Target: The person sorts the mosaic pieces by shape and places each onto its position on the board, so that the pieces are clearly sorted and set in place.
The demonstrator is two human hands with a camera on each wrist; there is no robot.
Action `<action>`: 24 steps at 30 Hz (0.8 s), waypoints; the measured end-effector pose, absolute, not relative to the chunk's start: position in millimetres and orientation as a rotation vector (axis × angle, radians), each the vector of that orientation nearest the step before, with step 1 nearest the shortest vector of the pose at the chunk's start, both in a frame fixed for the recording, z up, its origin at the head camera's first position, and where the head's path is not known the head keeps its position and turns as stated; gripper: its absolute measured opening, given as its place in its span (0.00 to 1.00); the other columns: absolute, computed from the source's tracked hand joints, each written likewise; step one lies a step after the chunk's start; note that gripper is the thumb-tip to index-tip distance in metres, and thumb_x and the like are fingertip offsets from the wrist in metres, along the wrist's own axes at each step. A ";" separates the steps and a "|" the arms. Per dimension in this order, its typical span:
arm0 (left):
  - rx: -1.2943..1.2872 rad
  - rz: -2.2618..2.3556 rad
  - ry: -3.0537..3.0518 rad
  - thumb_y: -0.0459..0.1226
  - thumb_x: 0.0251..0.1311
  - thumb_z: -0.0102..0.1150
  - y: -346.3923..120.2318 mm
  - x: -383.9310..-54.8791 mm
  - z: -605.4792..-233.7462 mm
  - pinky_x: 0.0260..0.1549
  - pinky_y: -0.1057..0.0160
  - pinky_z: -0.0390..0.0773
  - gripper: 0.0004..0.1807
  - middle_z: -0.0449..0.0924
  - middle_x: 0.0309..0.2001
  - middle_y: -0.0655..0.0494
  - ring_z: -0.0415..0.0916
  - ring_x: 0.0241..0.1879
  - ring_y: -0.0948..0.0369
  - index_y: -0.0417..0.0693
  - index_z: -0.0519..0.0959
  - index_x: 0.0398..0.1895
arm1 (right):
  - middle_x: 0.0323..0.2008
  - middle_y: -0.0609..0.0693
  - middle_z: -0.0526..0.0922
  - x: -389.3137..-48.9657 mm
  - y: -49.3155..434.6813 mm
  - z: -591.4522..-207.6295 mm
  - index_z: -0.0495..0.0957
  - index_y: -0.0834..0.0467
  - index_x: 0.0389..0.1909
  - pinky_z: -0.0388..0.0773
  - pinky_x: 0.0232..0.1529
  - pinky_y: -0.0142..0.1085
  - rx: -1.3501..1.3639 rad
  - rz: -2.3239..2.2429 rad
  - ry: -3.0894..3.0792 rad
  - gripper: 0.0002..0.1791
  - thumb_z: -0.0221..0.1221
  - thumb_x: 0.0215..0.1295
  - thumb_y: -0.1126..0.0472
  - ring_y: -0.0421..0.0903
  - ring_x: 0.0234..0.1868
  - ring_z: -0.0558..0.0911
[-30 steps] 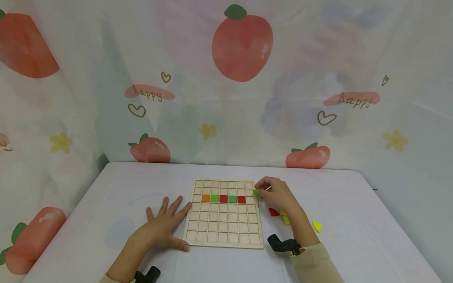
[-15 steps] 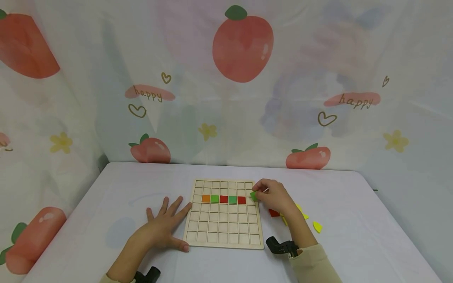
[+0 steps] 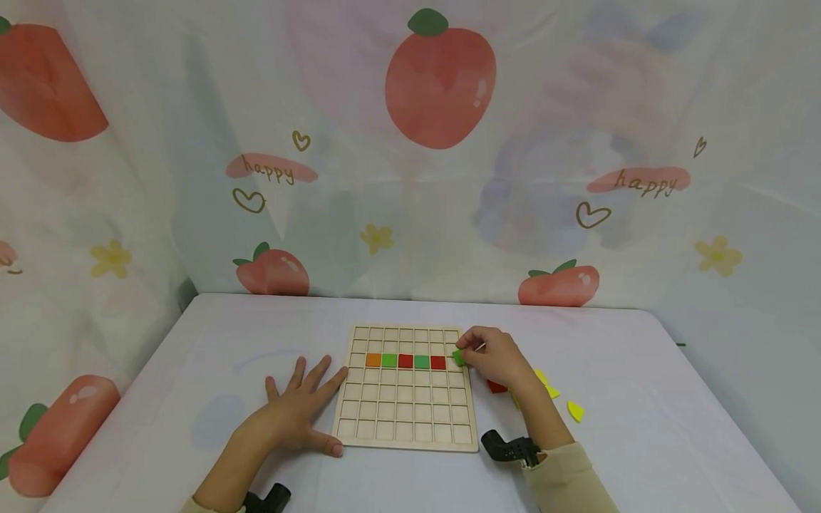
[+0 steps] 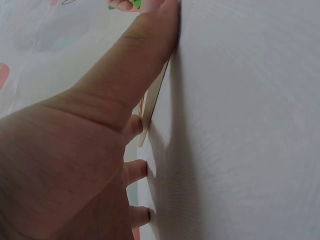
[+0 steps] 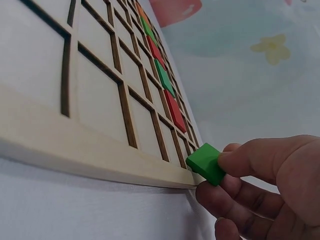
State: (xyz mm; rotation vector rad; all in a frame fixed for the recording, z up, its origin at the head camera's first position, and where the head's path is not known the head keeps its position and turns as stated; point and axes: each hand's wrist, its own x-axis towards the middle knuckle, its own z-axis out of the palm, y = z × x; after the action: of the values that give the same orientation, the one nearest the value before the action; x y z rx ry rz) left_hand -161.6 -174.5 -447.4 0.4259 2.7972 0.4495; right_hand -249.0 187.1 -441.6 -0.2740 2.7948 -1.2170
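The green tile [image 5: 206, 164] was tilted at the right edge of the grid board [image 3: 385, 411], in line with the tile row [image 3: 405, 361]; the right hand [image 3: 495, 358], being nearer, pinched it. The left hand [image 3: 291, 419] spread its fingers at the board's left edge.

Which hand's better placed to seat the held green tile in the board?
Right, I'd judge: the right hand pinches the green tile at the right edge of the wooden board, near the tile row. The left hand is spread at the opposite edge, holding no tile.
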 end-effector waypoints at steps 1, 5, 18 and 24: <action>0.424 0.449 2.797 0.71 0.28 0.72 -174.4 -161.5 -447.6 0.56 0.15 0.31 0.69 0.41 0.81 0.48 0.29 0.77 0.33 0.65 0.53 0.79 | 0.33 0.48 0.82 -249.0 187.1 -442.3 0.82 0.56 0.38 0.77 0.35 0.36 -0.269 -1.221 2.793 0.03 0.63 0.64 0.64 0.42 0.30 0.80; 0.413 0.447 2.791 0.71 0.28 0.72 -173.6 -161.1 -447.3 0.56 0.16 0.31 0.69 0.41 0.81 0.48 0.29 0.77 0.33 0.65 0.54 0.79 | 0.32 0.48 0.81 -248.8 186.7 -443.9 0.82 0.56 0.37 0.78 0.34 0.36 -0.263 -1.217 2.796 0.03 0.63 0.63 0.65 0.43 0.29 0.80; 0.423 0.431 2.800 0.71 0.28 0.72 -174.1 -162.0 -446.7 0.56 0.16 0.31 0.69 0.41 0.81 0.48 0.29 0.77 0.33 0.65 0.53 0.79 | 0.30 0.48 0.81 -248.2 182.7 -441.0 0.82 0.55 0.35 0.76 0.32 0.35 -0.247 -1.147 2.817 0.02 0.65 0.62 0.63 0.43 0.30 0.78; 0.416 0.422 2.801 0.72 0.28 0.71 -174.1 -162.8 -449.5 0.56 0.16 0.31 0.69 0.41 0.81 0.49 0.29 0.77 0.33 0.65 0.53 0.79 | 0.29 0.47 0.80 -246.8 180.4 -440.6 0.82 0.54 0.33 0.74 0.30 0.36 -0.257 -1.110 2.829 0.02 0.66 0.61 0.62 0.44 0.29 0.77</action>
State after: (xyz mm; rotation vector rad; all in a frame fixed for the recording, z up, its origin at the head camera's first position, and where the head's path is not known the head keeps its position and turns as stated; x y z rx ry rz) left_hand -162.8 -174.1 -449.5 0.4162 2.8011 0.4224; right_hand -246.8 180.4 -440.6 -0.2567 2.8291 -1.1100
